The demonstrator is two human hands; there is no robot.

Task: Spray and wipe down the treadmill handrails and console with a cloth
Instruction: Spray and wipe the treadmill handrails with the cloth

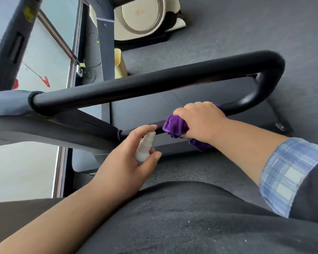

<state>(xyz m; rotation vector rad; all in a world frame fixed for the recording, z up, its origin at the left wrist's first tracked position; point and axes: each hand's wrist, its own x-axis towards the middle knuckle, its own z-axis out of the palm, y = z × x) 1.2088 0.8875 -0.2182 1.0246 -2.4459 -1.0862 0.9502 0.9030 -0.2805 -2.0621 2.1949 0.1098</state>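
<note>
— Two hands busy at the rail (154,83), see?

— Yes. What's in the left hand (128,160)?

— It's wrapped round a small white bottle (144,147), forefinger on top of the nozzle, which points at the lower bar just beside the cloth (175,126).

— And the right hand (200,121)?

— It's clenched over that purple cloth, pressing it onto the lower bar near the curved end of the rail. Some of the cloth hangs below the bar.

— Sleeve?

— A blue plaid cuff (285,173), turned back on the right forearm. The upper bar runs bare above both hands.
</note>
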